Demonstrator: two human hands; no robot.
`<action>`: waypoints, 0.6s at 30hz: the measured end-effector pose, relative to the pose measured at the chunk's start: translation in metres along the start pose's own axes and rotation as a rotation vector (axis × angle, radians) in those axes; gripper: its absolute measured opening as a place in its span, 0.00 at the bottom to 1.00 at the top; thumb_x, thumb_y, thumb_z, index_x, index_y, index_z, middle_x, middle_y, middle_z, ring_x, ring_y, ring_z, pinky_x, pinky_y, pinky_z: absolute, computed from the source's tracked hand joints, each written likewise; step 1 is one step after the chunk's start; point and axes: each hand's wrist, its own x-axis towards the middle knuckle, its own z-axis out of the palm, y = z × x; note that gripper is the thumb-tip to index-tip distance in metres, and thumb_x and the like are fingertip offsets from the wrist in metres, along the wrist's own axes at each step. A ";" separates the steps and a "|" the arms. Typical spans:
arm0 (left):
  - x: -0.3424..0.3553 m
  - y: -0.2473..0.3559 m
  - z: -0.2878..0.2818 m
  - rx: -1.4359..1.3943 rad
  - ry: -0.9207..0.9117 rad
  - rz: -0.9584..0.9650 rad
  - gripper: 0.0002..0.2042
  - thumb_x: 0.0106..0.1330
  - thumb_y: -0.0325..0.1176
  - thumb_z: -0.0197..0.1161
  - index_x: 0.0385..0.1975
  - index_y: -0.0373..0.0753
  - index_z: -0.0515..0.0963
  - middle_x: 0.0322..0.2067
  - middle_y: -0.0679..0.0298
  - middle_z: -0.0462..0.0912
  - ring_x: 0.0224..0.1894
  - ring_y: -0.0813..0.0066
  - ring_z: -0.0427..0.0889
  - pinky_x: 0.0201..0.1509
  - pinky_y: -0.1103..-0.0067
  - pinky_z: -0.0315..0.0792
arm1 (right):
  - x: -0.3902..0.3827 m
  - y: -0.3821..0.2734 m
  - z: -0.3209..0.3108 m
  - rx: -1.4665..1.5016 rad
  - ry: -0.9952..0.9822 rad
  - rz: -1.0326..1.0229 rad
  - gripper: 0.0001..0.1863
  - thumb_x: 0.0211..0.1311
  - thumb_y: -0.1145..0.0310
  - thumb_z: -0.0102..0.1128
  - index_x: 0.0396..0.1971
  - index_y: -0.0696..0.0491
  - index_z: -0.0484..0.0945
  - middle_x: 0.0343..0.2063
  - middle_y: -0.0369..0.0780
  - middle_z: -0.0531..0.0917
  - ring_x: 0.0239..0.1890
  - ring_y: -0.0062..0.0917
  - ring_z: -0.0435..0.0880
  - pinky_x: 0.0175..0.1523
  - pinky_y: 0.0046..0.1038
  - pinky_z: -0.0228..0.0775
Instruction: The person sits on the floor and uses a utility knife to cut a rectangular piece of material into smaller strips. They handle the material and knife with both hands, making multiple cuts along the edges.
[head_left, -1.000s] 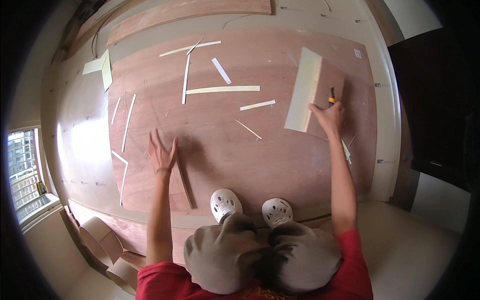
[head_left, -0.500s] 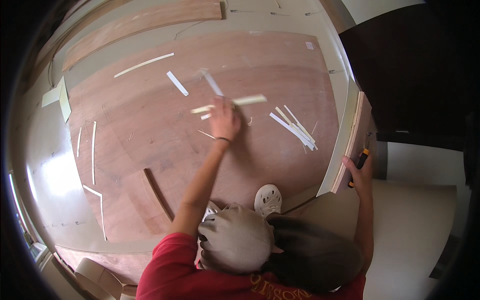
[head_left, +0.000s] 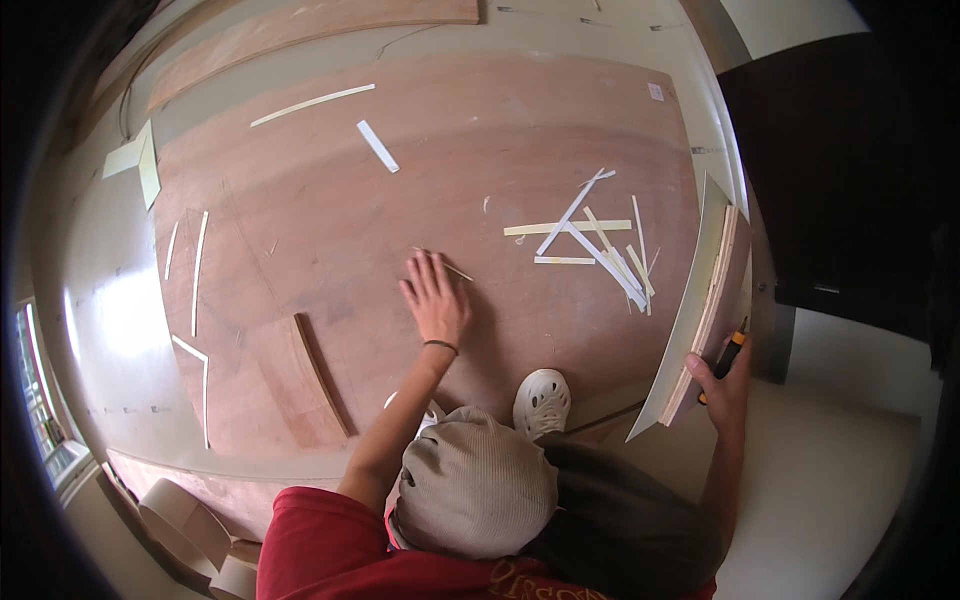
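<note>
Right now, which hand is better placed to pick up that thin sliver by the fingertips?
Left. The left hand lies open at the thin sliver; the right hand grips the board and a cutter.

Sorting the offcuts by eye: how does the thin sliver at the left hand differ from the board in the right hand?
The sliver is a thin stick lying flat on the plywood sheet; the board is a wide panel held on edge. The left hand only touches the sliver; the right hand grips the board.
</note>
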 end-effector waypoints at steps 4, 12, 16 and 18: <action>0.007 0.060 0.036 -0.093 -0.199 0.193 0.34 0.60 0.35 0.57 0.68 0.34 0.57 0.70 0.46 0.55 0.74 0.45 0.47 0.72 0.46 0.43 | 0.007 -0.005 0.008 -0.006 -0.093 0.029 0.46 0.43 0.54 0.77 0.58 0.59 0.60 0.50 0.49 0.71 0.54 0.39 0.71 0.61 0.36 0.61; 0.009 0.107 0.017 -0.509 -0.306 0.436 0.32 0.56 0.28 0.59 0.65 0.37 0.63 0.67 0.50 0.60 0.72 0.52 0.54 0.75 0.57 0.49 | 0.015 -0.020 0.000 -0.333 -0.159 -0.190 0.53 0.42 0.51 0.77 0.63 0.63 0.57 0.55 0.56 0.71 0.59 0.46 0.71 0.64 0.39 0.61; 0.026 0.058 0.019 -0.139 -0.207 0.376 0.31 0.55 0.27 0.60 0.64 0.38 0.65 0.66 0.51 0.62 0.72 0.51 0.54 0.74 0.57 0.50 | 0.007 -0.034 0.049 -0.185 -0.263 -0.190 0.56 0.40 0.48 0.78 0.62 0.64 0.57 0.57 0.57 0.70 0.61 0.48 0.70 0.64 0.41 0.62; 0.035 0.036 0.026 -0.118 -0.264 0.477 0.30 0.55 0.26 0.59 0.62 0.38 0.67 0.64 0.50 0.64 0.71 0.51 0.56 0.72 0.57 0.53 | 0.005 -0.032 0.087 -0.097 -0.350 -0.141 0.56 0.40 0.47 0.78 0.62 0.65 0.57 0.56 0.58 0.70 0.60 0.48 0.71 0.63 0.41 0.63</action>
